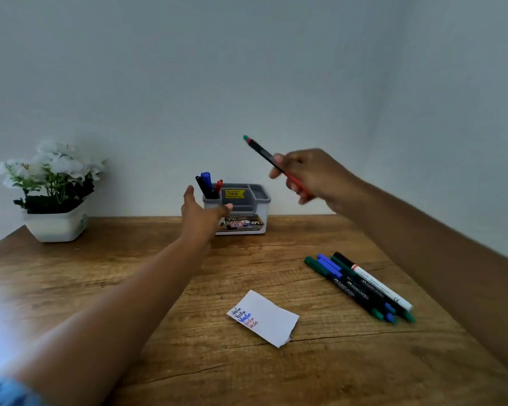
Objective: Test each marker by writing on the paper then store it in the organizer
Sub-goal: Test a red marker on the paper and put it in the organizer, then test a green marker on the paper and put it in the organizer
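Note:
A white and grey organizer (247,219) stands at the back of the wooden table, with a black, a blue and a red marker upright in its left compartment (208,186). My left hand (201,213) reaches to the organizer's left front, fingers apart, thumb against its front wall. My right hand (308,178) is raised to the right of the organizer and grips a black marker with a red cap (264,155), its green end tilted up to the left. A small white paper (266,320) with black, blue and red writing lies near the table's middle.
Several capped markers (361,285), green, blue and one white-barrelled, lie in a loose pile on the right of the table. A white pot of white flowers (55,194) stands at the back left. A plain wall runs behind the table.

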Demonstrator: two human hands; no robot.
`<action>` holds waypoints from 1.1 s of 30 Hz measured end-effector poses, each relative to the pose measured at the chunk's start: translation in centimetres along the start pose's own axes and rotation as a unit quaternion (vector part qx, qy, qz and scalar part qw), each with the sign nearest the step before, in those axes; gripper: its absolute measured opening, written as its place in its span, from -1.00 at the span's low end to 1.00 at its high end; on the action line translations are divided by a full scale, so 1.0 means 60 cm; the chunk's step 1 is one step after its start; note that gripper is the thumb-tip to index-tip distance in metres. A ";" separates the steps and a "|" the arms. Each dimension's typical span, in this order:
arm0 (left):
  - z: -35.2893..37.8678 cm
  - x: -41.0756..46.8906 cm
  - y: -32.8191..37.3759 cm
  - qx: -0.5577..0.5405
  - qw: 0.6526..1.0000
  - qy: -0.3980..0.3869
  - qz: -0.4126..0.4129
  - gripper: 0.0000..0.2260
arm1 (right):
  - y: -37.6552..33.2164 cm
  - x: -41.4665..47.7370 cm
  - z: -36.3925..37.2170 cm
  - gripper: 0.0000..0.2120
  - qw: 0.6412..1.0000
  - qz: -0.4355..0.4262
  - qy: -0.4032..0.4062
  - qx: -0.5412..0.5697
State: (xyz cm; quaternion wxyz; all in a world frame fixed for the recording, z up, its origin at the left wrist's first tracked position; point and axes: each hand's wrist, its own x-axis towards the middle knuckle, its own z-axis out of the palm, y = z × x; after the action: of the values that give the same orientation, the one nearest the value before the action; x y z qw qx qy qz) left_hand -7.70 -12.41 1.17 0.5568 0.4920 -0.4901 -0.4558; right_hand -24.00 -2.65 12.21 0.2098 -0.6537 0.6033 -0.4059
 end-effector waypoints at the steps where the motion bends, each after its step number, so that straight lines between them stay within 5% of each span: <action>1: 0.008 0.010 -0.008 -0.013 1.000 -0.003 -0.004 -0.14 | -0.010 0.029 0.000 -0.69 0.999 -0.002 -0.003 -0.052; 7: 0.021 0.036 -0.041 0.030 0.998 -0.016 0.048 -0.25 | -0.057 0.170 0.050 -0.85 0.972 0.048 -0.093 -0.210; 14: 0.017 0.040 -0.052 0.069 0.993 -0.023 0.092 -0.30 | -0.077 0.247 0.098 -0.91 0.951 0.024 -0.148 -0.269; 18: 0.018 0.043 -0.052 0.083 0.992 -0.018 0.093 -0.30 | -0.066 0.259 0.127 -0.80 0.954 -0.003 -0.158 -0.256; 23: 0.019 0.044 -0.053 0.095 0.991 -0.014 0.092 -0.31 | -0.040 0.243 0.155 -0.90 0.943 -0.068 -0.180 -0.270; 28: 0.018 0.043 -0.048 0.112 0.990 -0.017 0.084 -0.29 | -0.037 0.229 0.122 -0.81 0.952 -0.039 -0.213 -0.216; 33: 0.011 0.036 -0.044 0.118 0.989 -0.042 0.085 -0.32 | -0.035 0.180 0.074 -0.78 0.971 -0.059 -0.155 -0.172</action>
State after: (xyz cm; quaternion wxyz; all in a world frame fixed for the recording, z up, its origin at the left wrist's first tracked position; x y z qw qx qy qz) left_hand -8.18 -14.87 -1.21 0.5105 0.4915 -0.6031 -0.3662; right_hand -19.82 -13.61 14.24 0.1611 -0.7692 0.5844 -0.2019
